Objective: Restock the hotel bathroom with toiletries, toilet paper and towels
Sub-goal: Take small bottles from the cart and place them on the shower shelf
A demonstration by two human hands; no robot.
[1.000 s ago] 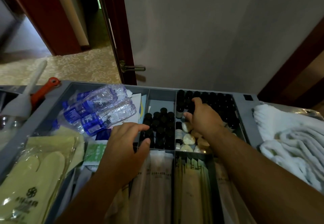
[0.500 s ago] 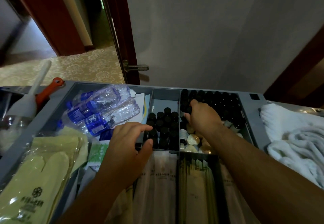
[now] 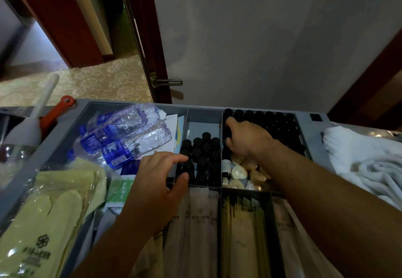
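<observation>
A grey divided cart tray (image 3: 130, 104) holds the toiletries. My left hand (image 3: 152, 186) hovers over the middle compartment of small black-capped bottles (image 3: 204, 151), with thumb and forefinger around one bottle at the compartment's near left corner. My right hand (image 3: 248, 138) reaches into the right compartment, fingers curled on a black-capped bottle (image 3: 227, 133) among the dense rows (image 3: 274, 123). Wrapped round soaps (image 3: 239, 172) lie just below that hand. White towels (image 3: 365, 162) are piled at the right end of the cart.
Water bottles (image 3: 121, 138) lie in the left compartment. Packed yellow slippers (image 3: 43, 212) sit at the near left, long sachets (image 3: 200, 223) in the near compartments. A white brush (image 3: 28, 129) and red handle (image 3: 56, 112) stand far left. Behind is an open door with its handle (image 3: 167, 81).
My right hand has slid from over the soaps back into the rows of black-capped bottles. My left hand has stayed over the middle compartment.
</observation>
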